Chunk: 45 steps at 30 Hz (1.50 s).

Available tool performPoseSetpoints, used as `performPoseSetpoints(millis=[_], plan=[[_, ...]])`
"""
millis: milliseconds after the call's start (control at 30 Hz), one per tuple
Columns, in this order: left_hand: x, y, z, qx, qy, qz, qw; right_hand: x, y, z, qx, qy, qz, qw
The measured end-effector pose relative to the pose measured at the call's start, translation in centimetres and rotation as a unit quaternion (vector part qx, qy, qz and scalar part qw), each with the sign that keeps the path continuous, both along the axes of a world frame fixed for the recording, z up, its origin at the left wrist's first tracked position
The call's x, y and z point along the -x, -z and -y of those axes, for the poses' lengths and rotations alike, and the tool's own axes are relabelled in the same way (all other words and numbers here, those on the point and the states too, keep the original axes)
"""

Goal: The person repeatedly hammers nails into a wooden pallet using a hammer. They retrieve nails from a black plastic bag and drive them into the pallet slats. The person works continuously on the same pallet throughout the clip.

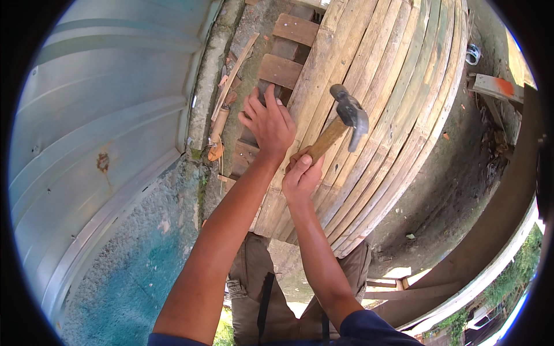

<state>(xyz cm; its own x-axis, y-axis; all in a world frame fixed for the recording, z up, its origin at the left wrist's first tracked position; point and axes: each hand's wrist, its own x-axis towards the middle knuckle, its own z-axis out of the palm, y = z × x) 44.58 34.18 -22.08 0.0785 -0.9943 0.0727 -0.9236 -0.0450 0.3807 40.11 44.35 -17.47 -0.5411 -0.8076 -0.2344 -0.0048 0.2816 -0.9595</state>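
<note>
My right hand point(303, 173) is closed around the wooden handle of a claw hammer point(332, 141). The hammer's dark metal head is up and to the right, above the bamboo slats. Beside the left edge of the bamboo bench top point(375, 109), my left hand point(270, 121) reaches toward a short brown wooden board point(281, 71). Its fingers are bent and spread apart, with the fingertips just below that board. I see nothing held in them, though the palm is hidden. Another short board point(294, 29) lies farther away in the same row.
A corrugated metal sheet point(104, 109) stands on the left, above a teal-stained wall point(138, 271). Thin wood strips point(234, 75) and a dry leaf point(215, 151) lie between wall and bench. On the right are a tape roll point(472, 54) and a plank with an orange mark point(499, 87).
</note>
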Motion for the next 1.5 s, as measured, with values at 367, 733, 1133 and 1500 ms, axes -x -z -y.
performPoseSetpoints(millis=[367,733,1133,1500], plan=[[-0.1,0.3,-0.3,0.002,-0.004,-0.005,1.0,-0.1,0.7,-1.6,-0.068,-0.02,0.024,0.997],[-0.1,0.4,-0.4,0.006,-0.013,-0.017,1.0,-0.3,0.4,0.0,-0.065,-0.063,-0.036,0.995],[-0.2,0.5,-0.5,0.004,-0.015,-0.019,1.0,-0.1,1.0,0.2,0.061,-0.009,0.032,0.998],[-0.1,0.2,-0.1,-0.005,-0.014,-0.015,1.0,-0.2,-0.4,0.0,-0.035,-0.031,-0.047,0.998]])
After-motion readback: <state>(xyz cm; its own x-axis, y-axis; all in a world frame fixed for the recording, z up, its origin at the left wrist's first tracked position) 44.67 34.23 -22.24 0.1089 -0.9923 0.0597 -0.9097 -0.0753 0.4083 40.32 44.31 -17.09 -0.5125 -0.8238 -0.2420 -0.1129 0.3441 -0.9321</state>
